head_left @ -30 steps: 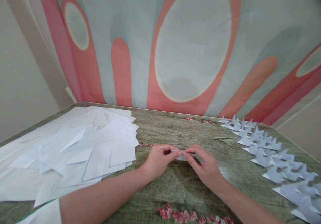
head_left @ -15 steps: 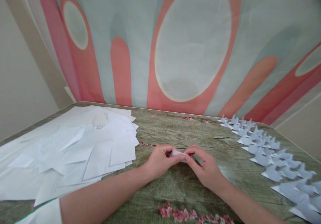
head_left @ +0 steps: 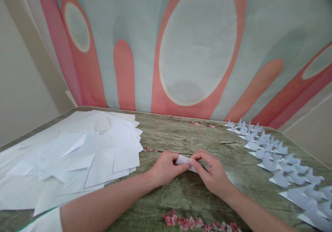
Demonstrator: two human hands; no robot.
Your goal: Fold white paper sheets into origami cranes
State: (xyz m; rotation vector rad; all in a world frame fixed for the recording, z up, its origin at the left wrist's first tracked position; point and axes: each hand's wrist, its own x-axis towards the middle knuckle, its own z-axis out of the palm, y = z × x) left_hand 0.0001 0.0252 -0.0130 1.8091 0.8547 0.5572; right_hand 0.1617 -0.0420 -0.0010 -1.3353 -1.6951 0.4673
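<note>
- Left edge and lower left: loose white sheets [head_left: 103,152], overlapping in a broad, uneven pile; a few lines of writing, too small to read, appear on one near its upper part.
- Lower left corner: white sleeve [head_left: 43,221] with a green edge, on the left forearm.
- Centre, left of the fold: left hand [head_left: 167,169], thumb and fingers closed on the left part of the paper.
- Just below centre of the frame: small folded paper [head_left: 182,159], white, narrow, slightly tilted down to the right, held between both hands; whether it touches the surface [head_left: 176,135] cannot be told.
- Centre, right of the fold: right hand [head_left: 211,171], thumb and index finger pinching the paper just beside the left thumb.
- Bottom centre to right: pink flower print [head_left: 189,222] on the wood-patterned surface.
- Right side: folded paper figures [head_left: 269,162], white, with upright points, in slanting rows.
</note>
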